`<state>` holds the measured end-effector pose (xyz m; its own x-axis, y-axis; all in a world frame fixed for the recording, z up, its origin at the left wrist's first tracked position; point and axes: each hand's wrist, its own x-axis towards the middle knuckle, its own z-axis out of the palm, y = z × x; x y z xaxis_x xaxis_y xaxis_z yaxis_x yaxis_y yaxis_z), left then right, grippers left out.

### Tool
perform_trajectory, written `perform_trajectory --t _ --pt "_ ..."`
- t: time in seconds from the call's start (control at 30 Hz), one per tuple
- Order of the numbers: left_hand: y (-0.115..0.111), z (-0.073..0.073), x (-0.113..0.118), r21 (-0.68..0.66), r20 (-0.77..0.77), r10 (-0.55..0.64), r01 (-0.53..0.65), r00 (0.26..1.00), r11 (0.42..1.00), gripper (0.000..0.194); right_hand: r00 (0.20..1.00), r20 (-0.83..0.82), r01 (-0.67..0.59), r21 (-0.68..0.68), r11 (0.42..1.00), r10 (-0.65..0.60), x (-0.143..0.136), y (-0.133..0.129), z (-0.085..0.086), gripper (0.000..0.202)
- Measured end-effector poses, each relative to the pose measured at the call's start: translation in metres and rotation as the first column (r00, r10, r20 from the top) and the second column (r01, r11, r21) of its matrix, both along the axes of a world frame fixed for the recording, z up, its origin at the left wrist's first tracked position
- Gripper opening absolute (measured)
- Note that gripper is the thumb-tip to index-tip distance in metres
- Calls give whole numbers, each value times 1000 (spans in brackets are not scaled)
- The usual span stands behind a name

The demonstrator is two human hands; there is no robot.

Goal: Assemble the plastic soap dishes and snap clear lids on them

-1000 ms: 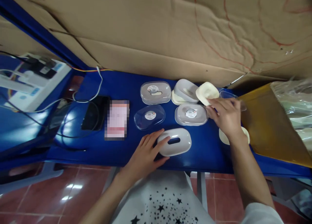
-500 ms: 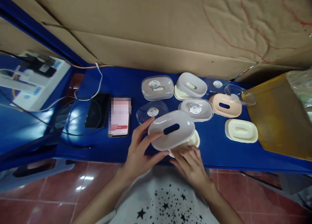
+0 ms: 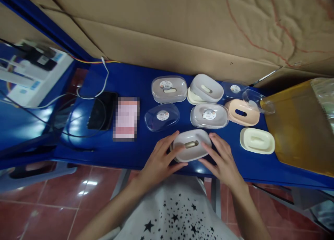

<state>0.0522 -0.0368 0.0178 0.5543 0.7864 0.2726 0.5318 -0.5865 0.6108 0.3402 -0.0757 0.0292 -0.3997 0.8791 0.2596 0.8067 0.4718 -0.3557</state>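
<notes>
Between my two hands sits a grey soap dish tray [image 3: 195,135] with an oval slot, resting on the blue table. Cream plastic of a base [image 3: 191,145] shows through the slot; the rest of that base is mostly hidden beneath. My left hand [image 3: 159,157] grips the tray's left end, a finger reaching inside near the slot. On the right end, my right hand [image 3: 224,162] holds the rim with its fingers curved round it. Just behind lie a clear lid [image 3: 151,120] with a label and a lidded grey soap dish [image 3: 195,122].
Farther back are another lidded grey dish [image 3: 156,92], a grey tray tilted on a cream base [image 3: 193,98], a peach dish [image 3: 252,120] and clear lids [image 3: 227,90]. A cream base [image 3: 257,148] lies by the taped carton [image 3: 297,128]. Leftward are a phone [image 3: 126,120] and cables [image 3: 106,71].
The grey tray has come down onto the cream base, now nearly covering it. My right hand has moved from the base to the tray's right end.
</notes>
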Motion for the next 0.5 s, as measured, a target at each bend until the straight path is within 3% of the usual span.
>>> perform_trajectory --t 0.17,0.37,0.5 --pt "-5 -2 -9 13 -65 -3 4 998 1000 57 993 69 -91 -43 995 94 -3 5 -1 53" --pt "-16 -7 -11 29 -157 -15 20 987 999 60 984 114 -135 -44 990 139 -2 5 -4 53" --pt "-11 3 -17 52 -170 -51 61 984 997 70 979 137 -145 -39 989 149 -4 5 -5 48"
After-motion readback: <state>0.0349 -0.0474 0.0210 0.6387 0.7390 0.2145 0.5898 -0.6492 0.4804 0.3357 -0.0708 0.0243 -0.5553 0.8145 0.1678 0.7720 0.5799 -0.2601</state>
